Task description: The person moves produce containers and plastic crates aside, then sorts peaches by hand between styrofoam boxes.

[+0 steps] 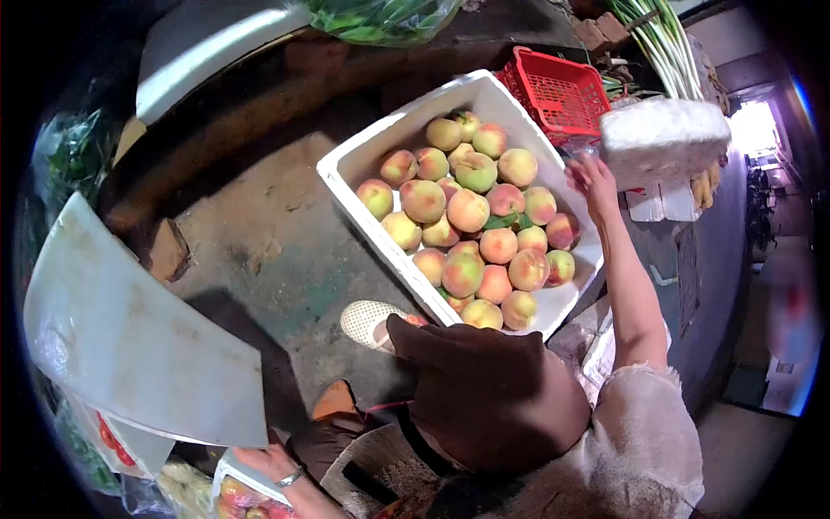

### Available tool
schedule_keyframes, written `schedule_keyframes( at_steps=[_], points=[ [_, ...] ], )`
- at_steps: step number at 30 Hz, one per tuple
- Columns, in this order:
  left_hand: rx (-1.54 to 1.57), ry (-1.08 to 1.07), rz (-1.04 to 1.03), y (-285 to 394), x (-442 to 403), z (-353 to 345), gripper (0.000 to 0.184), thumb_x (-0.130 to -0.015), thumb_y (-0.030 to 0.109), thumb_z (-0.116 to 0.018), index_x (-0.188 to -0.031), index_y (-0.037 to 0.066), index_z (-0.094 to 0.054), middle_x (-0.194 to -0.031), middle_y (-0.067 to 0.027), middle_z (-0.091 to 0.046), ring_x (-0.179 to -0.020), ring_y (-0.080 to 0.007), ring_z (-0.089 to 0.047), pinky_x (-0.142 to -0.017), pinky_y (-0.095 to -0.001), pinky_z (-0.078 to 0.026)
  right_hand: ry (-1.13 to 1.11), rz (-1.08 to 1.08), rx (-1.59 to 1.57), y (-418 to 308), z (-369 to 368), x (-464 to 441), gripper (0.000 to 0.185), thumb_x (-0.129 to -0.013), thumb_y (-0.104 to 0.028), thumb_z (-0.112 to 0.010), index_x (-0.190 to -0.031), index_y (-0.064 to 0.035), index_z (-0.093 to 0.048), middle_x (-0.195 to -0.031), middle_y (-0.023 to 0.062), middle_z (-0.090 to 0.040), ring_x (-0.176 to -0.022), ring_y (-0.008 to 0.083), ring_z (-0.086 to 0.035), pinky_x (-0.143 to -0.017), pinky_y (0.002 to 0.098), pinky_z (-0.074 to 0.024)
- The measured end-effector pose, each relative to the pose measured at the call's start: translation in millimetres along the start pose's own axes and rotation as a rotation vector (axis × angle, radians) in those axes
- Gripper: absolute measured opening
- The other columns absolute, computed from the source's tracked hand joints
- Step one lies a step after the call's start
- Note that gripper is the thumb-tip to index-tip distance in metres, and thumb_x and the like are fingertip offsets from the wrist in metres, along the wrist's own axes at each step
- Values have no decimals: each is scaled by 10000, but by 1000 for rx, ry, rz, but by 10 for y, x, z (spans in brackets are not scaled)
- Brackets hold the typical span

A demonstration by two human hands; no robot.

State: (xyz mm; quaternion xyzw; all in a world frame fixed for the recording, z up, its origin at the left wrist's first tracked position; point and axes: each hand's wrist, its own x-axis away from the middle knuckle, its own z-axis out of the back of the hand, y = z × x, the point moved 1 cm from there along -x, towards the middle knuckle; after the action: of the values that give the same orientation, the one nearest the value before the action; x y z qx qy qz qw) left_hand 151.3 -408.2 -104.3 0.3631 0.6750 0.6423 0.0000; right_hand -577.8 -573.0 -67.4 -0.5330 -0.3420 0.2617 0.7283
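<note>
A white foam box full of peaches lies in front of me, with a few green leaves among the fruit. Beyond its right edge is my right hand, near the red plastic basket and a wrapped white foam block. Its fingers look bent, and what they may hold is too small to tell. At the lower left, my left hand is at the lower corner of a large white foam sheet. Most of its fingers are hidden by the sheet.
Below my left hand sits a small white container with reddish fruit. Green vegetables in clear plastic lie at the top. Green onions are at the upper right. My light perforated shoe is beside the peach box. A brick lies on the floor.
</note>
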Motion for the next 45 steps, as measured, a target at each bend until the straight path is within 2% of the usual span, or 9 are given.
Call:
schedule_keyframes(
  at_steps=[2,6,11,24,30,37,39,42,45],
  points=[
    [-37,62,-18,22,27,-56,373,-977,269,-472,-1189,-13,-594,-1130,-121,-647,-996,-240,-631,-863,-362,-526,15,160,218,-5,-149,-492,418,-936,-297,-645,-1240,-18,-580,-1013,47,-650,-837,101,-584,-686,241,-467],
    [-5,58,19,9,-119,72,366,-977,269,-457,-1157,-18,-593,-1109,-115,-642,-1017,-233,-613,-862,-357,-511,38,192,723,154,-320,-1371,579,-950,-326,-575,-1433,-38,-437,-1377,128,-534,-1236,231,-507,-1035,307,-388],
    [27,100,11,96,11,-19,297,-951,233,-490,-1082,-1,-618,-1022,-96,-662,-915,-210,-641,-771,-326,-533,-5,-35,535,483,-394,-1842,754,-935,-339,-572,-1546,-85,-212,-1409,178,-513,-1307,254,-471,-1054,342,-382],
    [-8,15,7,110,-3,-38,246,-938,206,-513,-1037,20,-639,-996,-87,-675,-873,-205,-655,-735,-321,-542,-269,-300,560,549,-206,-1819,509,-799,-304,-748,-1151,49,-643,-1011,123,-705,-835,215,-673,-738,355,-535],
    [32,30,13,44,-46,-2,266,-990,203,-475,-1065,-9,-618,-1027,-112,-677,-880,-224,-660,-738,-340,-562,-96,-103,803,750,-93,-2103,399,-836,-302,-700,-1072,19,-693,-1021,169,-713,-942,282,-680,-806,389,-520],
    [37,-23,9,74,-82,176,243,-978,208,-484,-1048,23,-625,-987,-92,-678,-860,-212,-660,-724,-330,-562,494,325,1125,-207,266,-1792,414,-924,-380,-574,-1003,9,-690,-1001,251,-678,-941,378,-650,-813,450,-492],
    [36,42,28,185,79,8,231,-951,198,-500,-1047,27,-623,-987,-79,-680,-877,-204,-663,-747,-346,-556,556,637,1162,-657,730,-2017,588,-934,-512,-482,-1047,25,-694,-1006,269,-678,-944,388,-661,-831,471,-497],
    [41,65,-42,136,-5,222,264,-950,184,-496,-1102,2,-613,-1027,-83,-678,-953,-212,-654,-840,-342,-538,514,364,1246,-1631,940,-1840,694,-932,-597,-452,-1179,21,-647,-1111,250,-665,-1067,391,-627,-928,423,-469],
    [231,12,-22,129,-82,353,398,-921,178,-507,-1251,-41,-545,-1186,-117,-645,-1076,-257,-625,-946,-365,-503,378,556,1036,-2389,759,-1141,664,-956,-574,-468,-1270,-5,-600,-1206,201,-646,-1110,315,-612,-970,375,-444]
  ],
)
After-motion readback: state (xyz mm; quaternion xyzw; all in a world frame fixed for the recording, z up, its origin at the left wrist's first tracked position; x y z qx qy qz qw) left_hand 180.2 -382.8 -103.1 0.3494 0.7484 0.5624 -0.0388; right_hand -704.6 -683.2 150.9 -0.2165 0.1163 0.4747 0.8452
